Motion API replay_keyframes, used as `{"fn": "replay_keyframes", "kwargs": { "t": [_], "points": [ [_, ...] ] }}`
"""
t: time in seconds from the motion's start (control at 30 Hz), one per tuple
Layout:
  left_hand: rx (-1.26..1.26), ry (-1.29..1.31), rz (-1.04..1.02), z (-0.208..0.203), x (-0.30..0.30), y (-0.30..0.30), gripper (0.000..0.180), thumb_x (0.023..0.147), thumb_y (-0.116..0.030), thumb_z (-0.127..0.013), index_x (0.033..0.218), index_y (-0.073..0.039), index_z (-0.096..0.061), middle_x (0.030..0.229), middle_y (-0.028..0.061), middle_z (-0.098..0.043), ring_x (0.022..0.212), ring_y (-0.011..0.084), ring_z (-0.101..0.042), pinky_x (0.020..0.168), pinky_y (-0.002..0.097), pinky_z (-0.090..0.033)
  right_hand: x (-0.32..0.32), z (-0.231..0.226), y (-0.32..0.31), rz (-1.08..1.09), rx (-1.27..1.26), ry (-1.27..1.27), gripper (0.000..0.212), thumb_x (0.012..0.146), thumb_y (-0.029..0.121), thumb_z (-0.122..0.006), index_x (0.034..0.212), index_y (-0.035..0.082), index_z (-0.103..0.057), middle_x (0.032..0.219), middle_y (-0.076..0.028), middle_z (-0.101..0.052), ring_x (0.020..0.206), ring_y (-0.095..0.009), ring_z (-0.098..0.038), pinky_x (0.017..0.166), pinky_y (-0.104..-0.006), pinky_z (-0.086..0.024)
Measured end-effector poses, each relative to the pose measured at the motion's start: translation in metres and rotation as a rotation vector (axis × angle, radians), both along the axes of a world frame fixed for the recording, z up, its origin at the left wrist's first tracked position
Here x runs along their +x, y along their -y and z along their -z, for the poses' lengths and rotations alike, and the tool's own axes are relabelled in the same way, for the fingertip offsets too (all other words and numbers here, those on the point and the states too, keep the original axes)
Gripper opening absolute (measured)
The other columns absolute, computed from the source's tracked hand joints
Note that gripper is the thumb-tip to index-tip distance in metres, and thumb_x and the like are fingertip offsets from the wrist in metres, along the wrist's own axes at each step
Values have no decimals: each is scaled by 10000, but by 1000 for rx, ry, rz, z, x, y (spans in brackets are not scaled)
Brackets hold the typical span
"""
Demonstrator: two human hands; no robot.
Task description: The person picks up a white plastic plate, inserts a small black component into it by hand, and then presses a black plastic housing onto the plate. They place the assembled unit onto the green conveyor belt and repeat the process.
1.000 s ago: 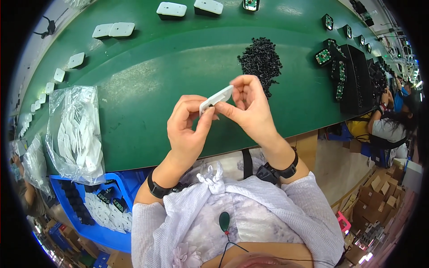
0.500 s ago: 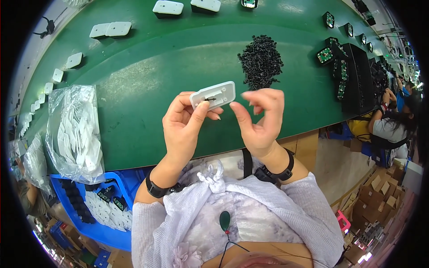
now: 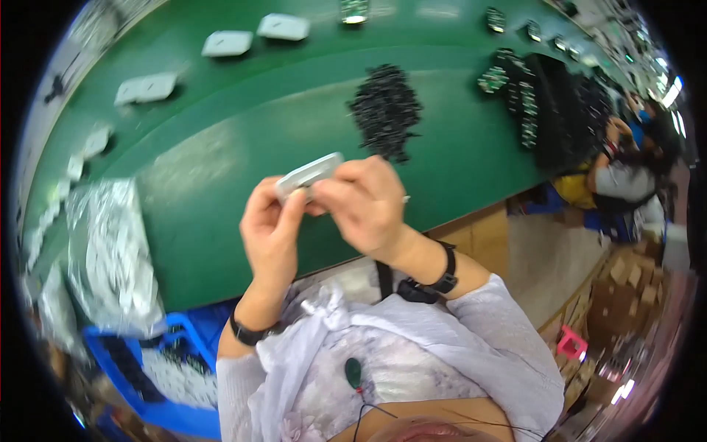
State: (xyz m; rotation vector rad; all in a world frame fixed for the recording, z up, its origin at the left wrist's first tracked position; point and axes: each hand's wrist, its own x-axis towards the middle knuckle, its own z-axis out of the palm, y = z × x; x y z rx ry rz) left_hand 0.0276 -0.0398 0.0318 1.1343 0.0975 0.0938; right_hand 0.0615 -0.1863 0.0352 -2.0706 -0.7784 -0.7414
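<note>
The left hand [image 3: 271, 232] is pinching a white plate [image 3: 317, 169] toward one o'clock; the right hand [image 3: 368, 202] is curling narrowly at the plate's four o'clock, its grip too blurred to tell. Toward two o'clock, black parts [image 3: 387, 110] are lying on the table [image 3: 460, 158].

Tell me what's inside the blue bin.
The blue bin holds white pieces, with black pieces along their left side, blurred here. Whatever lies beneath the top layer is covered.

Is a green table [image 3: 449, 166]. Carries a heap of small black parts [image 3: 385, 107], a clear bag [image 3: 114, 254], white-topped pieces [image 3: 284, 27].
</note>
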Motion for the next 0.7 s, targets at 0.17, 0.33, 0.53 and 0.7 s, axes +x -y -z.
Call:
{"fn": "replay_keyframes", "kwargs": {
  "t": [0.17, 0.33, 0.53, 0.7],
  "points": [
    [216, -64, -20, 1, -2, -4, 63, 912, -45, -551, 923, 12, -527, 912, 70, -572, 742, 133, -580, 676, 247, -486, 1, 0, 2, 19, 53, -121, 378, 673, 181, -757, 1008, 101, -602, 959, -68, -536, 830, -253, -546, 703, -368, -427],
    [270, 3, 83, -1, -6, -5, 66, 902, 2, -549, 873, 28, -495, 958, 101, -535, 726, 147, -579, 664, 253, -499, 3, -6, 16, -130, 152, -471, 356, 711, 254, -763, 967, 79, -587, 959, -69, -561, 908, -249, -542, 740, -367, -438],
    [320, 28, 177, -6, -11, -7, 108, 900, -47, -589, 957, 25, -532, 928, 91, -574, 733, 169, -611, 638, 276, -497, 9, -23, 29, -349, 85, -974, 247, 741, 235, -722, 788, 47, -568, 728, -68, -597, 715, -218, -589, 607, -352, -443],
    [316, 0, 157, -7, -6, -18, 106, 908, -19, -552, 968, 66, -528, 968, 135, -566, 736, 191, -630, 629, 272, -526, 11, -22, 15, -323, 120, -856, 235, 752, 222, -707, 789, 41, -562, 716, -81, -600, 662, -234, -593, 582, -346, -441]
  ]
}}
